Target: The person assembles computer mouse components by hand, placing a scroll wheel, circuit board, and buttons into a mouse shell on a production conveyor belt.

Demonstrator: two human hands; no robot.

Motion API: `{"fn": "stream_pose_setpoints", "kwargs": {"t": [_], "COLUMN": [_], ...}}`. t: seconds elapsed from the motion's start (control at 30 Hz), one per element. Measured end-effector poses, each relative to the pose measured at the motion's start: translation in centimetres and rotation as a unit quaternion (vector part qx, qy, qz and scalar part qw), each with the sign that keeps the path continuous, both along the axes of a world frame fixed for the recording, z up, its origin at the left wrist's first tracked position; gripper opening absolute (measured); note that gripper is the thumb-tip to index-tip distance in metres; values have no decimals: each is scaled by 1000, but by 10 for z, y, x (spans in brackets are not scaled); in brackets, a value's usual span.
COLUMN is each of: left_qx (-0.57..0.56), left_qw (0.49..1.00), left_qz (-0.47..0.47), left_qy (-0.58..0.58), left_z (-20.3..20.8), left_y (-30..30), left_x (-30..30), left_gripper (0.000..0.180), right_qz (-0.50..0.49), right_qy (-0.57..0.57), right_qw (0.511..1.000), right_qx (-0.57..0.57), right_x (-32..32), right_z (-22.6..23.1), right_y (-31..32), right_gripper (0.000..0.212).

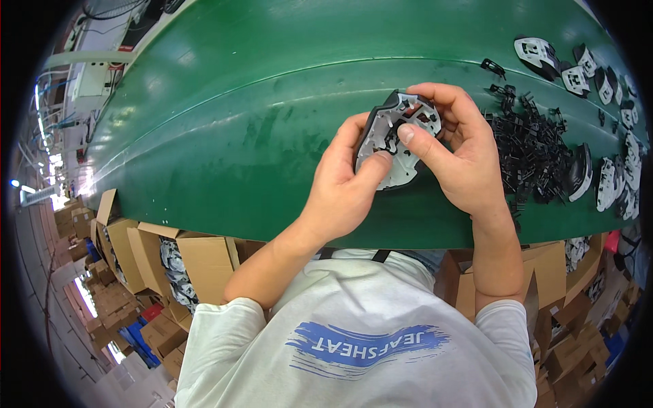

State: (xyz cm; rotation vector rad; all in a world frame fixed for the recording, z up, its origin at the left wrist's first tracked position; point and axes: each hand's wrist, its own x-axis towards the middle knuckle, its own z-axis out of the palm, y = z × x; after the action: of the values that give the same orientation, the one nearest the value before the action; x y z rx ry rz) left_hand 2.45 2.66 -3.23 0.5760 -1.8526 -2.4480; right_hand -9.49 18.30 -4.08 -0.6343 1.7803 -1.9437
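Observation:
Both hands grip a plastic shell (pixel 401 171), black outside with a pale grey ribbed inside, held above the green work table near my body. Its hollow side faces up toward me. My left hand (pixel 340 180) wraps the left edge, its thumb pressing inside the lower part. Around the upper right edge curls my right hand (pixel 461 146), with its thumb tip on a small black plastic bracket (pixel 392 134) inside the shell. The thumbs partly cover that bracket, and the fingers beneath the shell are mostly hidden.
To the right lies a heap of small black plastic brackets (pixel 534 146). Several black-and-white shells (pixel 537 56) sit beyond it, and a dark shell (pixel 580 173) lies beside the heap. Open cardboard boxes (pixel 207 262) holding parts stand below the near edge of the green table (pixel 231 149).

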Motion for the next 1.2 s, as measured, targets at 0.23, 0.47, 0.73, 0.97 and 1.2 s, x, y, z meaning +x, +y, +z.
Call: {"fn": "stream_pose_setpoints", "kwargs": {"t": [0.23,0.47,0.73,0.97,1.2], "left_qx": [-48,-197,-327,-317,-287], "left_qw": [993,980,941,946,956], "left_qz": [95,33,40,21,-18], "left_qy": [45,13,77,59,56], "left_z": [-15,-13,-22,-8,-10], "left_y": [7,4,3,5,-4], "left_x": [-5,-1,-4,-12,-18], "left_gripper": [41,45,44,40,46], "right_qz": [58,-21,7,-15,7], "right_qy": [90,254,221,204,142], "right_qw": [993,960,965,973,982], "right_qx": [46,119,137,108,121], "right_x": [13,20,20,20,11], "right_z": [2,-14,-13,-10,-7], "right_y": [-6,-14,-14,-14,-11], "right_gripper": [80,81,84,86,89]}}
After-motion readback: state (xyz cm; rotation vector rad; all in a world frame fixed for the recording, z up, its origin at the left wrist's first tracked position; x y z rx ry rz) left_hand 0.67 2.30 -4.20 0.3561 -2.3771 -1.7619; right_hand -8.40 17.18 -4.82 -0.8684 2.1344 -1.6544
